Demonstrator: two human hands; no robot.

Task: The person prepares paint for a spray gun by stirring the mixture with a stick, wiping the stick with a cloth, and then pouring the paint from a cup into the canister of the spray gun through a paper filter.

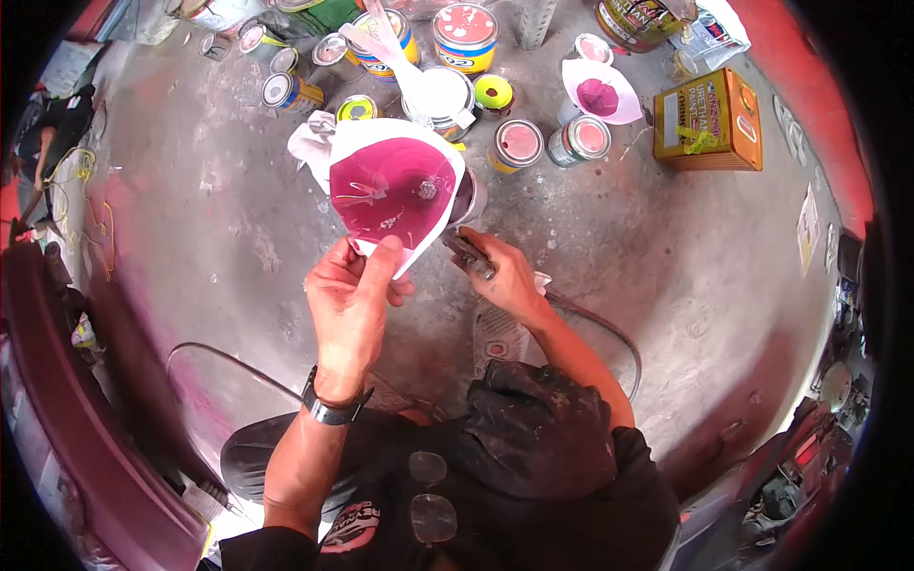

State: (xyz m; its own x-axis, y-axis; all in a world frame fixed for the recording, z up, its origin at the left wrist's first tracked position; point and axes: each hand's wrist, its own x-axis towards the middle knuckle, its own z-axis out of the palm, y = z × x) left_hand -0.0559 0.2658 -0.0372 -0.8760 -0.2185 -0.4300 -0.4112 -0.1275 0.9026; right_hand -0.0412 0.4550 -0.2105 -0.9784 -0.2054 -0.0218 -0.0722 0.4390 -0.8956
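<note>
My left hand (pixel 350 285) pinches the lower rim of a white paper cone strainer (pixel 455 171), thumb on the inner face. Magenta paint (pixel 395 190) coats the inside of the cone, with pale bubbly patches on it. Close by on the right, my right hand (pixel 506 281) is wrapped round the dark metal grip of a spray gun (pixel 469 255). A greyish cup (pixel 473 198) stands just above the gun, partly hidden behind the cone. The cone's tip and most of the gun are hidden.
Several paint cans stand ahead, among them a pink-topped can (pixel 465 27). Another paper cone (pixel 624 100) with magenta paint sits upright in a container. At right is a yellow rectangular tin (pixel 709 124). A dark hose (pixel 609 328) trails on the floor. A maroon panel (pixel 81 428) stands at left.
</note>
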